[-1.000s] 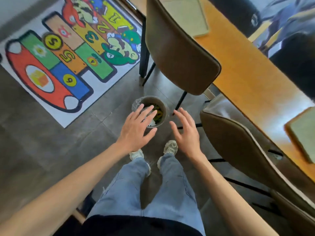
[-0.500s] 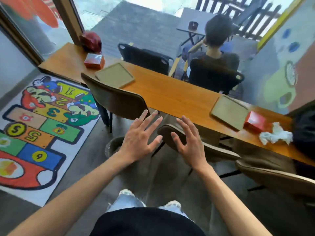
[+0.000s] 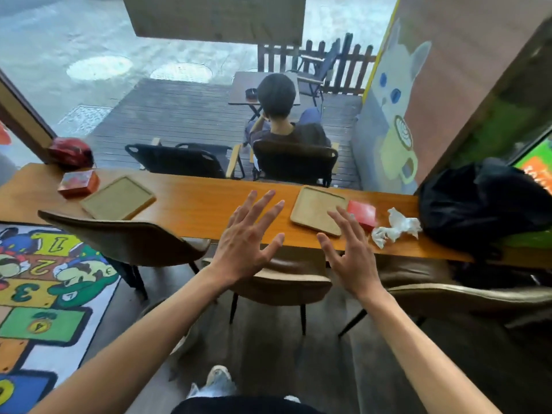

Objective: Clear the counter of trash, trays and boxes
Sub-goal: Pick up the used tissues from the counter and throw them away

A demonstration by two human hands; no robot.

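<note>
Both hands are up in the middle of the frame with nothing in them. The left hand has its fingers spread wide, and so does the right hand; neither grip touches anything yet. The things to clear lie on the long wooden table that runs from left to right across the middle of the frame. Just past the right hand sits a flat tan tray, and the fingertips of that hand cover its near right corner in the picture, though I cannot tell if they touch it. Right beside the tray, toward the right, is a small red box, and next to that is a crumpled white tissue, close to a black bag at the right end. All three lie to the right of the hands, so the right hand is the nearer one, and I think it will go for the tray or the tissue first. The tray's long side points away from the person, a bit slanted. Far off at the left end of the table are a second tan tray and a second red box, well apart from both hands. The floor mat at the lower left shows the numbers 1, 2, 3 and 4. I can read no brand or words on the boxes.
</note>
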